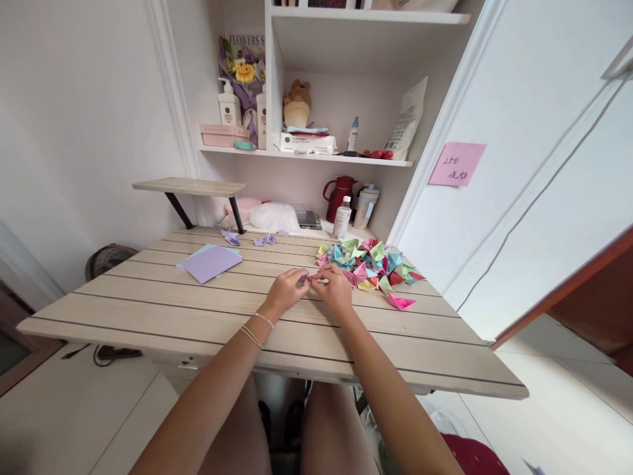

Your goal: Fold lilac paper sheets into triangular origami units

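Both hands meet over the middle of the wooden desk point(198, 310). My left hand point(287, 290) is closed on a small folded piece of purple paper point(303, 280), mostly hidden by the fingers. The fingertips of my right hand point(336, 288) pinch the same paper from the other side. Just beyond the right hand lies a heap of folded paper boats point(363, 260) in many colours, with a pink paper boat point(400, 301) in front of it. To the left rests a stack of flat purple and blue paper sheets point(212, 264).
Small purple folded papers point(266, 240) lie near the back. A white-labelled bottle point(342, 218), a dark red jug point(340, 198) and a tumbler point(366, 206) stand behind the heap. A raised wooden shelf point(190, 187) overhangs the back left. A pink note point(457, 163) sticks to the right wall.
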{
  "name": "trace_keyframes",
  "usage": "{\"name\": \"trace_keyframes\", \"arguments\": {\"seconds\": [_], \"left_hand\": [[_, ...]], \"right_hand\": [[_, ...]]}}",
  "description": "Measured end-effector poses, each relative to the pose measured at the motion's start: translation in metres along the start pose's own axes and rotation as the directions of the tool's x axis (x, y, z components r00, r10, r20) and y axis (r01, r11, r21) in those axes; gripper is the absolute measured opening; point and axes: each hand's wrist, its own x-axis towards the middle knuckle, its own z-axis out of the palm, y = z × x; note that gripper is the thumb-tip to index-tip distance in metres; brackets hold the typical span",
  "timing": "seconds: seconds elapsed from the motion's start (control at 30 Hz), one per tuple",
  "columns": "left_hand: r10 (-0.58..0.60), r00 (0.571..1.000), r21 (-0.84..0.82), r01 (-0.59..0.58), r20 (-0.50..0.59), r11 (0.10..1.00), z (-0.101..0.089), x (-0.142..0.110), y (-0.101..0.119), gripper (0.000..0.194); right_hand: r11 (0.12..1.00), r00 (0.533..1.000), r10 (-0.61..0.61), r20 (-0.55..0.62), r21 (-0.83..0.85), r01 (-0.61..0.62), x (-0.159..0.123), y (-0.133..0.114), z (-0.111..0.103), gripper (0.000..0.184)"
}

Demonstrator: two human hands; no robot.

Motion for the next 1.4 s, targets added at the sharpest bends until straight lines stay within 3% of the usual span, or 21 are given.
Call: {"name": "trace_keyframes", "arguments": {"seconds": [0.37, 0.53, 0.73, 0.93, 1.17, 1.4], "left_hand": [[0.004, 0.997, -0.004, -0.004, 0.079, 1.000, -0.006, -0.002, 0.006, 0.019], [-0.005, 0.997, -0.006, 0.005, 0.073, 1.000, -0.004, 0.000, 0.005, 0.022], [-0.030, 0.998, -0.026, 0.031, 0.062, 0.999, -0.002, 0.000, 0.001, 0.020], [-0.036, 0.996, -0.068, 0.042, 0.080, 0.997, -0.003, 0.001, 0.001, 0.020], [-0.095, 0.995, -0.122, 0.098, 0.030, 0.988, -0.002, 0.002, 0.000, 0.016], [-0.253, 0.964, -0.235, 0.227, -0.086, 0.945, 0.004, 0.002, -0.003, 0.013]], "right_hand": [[0.986, 0.994, -0.100, 0.042, -0.130, 0.105, -0.003, 0.000, 0.001, 0.010], [0.998, 0.998, -0.036, 0.048, -0.054, 0.039, -0.002, -0.001, -0.001, 0.011], [0.992, 0.988, 0.070, 0.138, 0.095, -0.084, 0.001, 0.005, 0.000, 0.012], [0.989, 0.986, 0.085, 0.141, 0.108, -0.100, 0.001, 0.008, 0.003, 0.012], [0.984, 0.987, 0.084, 0.140, 0.142, -0.104, 0.000, 0.010, 0.008, 0.012], [0.982, 0.991, 0.066, 0.118, 0.171, -0.086, 0.000, 0.008, 0.008, 0.013]]}}
